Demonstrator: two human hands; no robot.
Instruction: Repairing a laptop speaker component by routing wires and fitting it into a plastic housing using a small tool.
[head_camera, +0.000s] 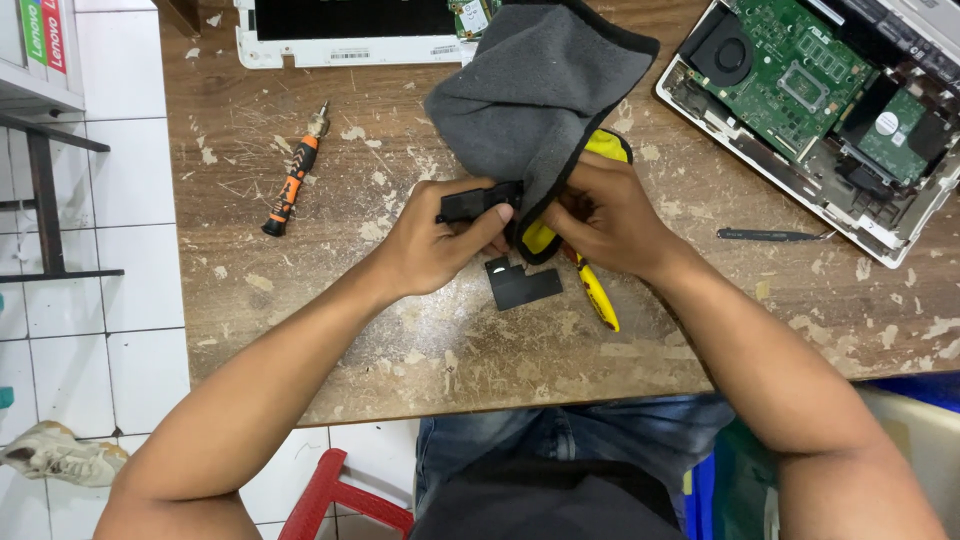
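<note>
Head view: left hand (435, 240) pinching small black part (478, 202) above surface (300, 330); right hand (610, 215) grip pressed on grey cloth (540, 90), against part. Risk: slip, part dropping onto black plate (525, 287).

evenly and brightly lit from above, diffuse, without harsh glare. soft, short shadows under the left hand (440, 245), the right hand (610, 215) and the grey cloth (535, 85) on the worn wooden table (300, 320). sharp focus across the tabletop, fine detail legible on the green circuit board (790, 75). slight softness and wide-angle stretching toward the lower corners, at the forearms and the white tiled floor (130, 300).
</note>
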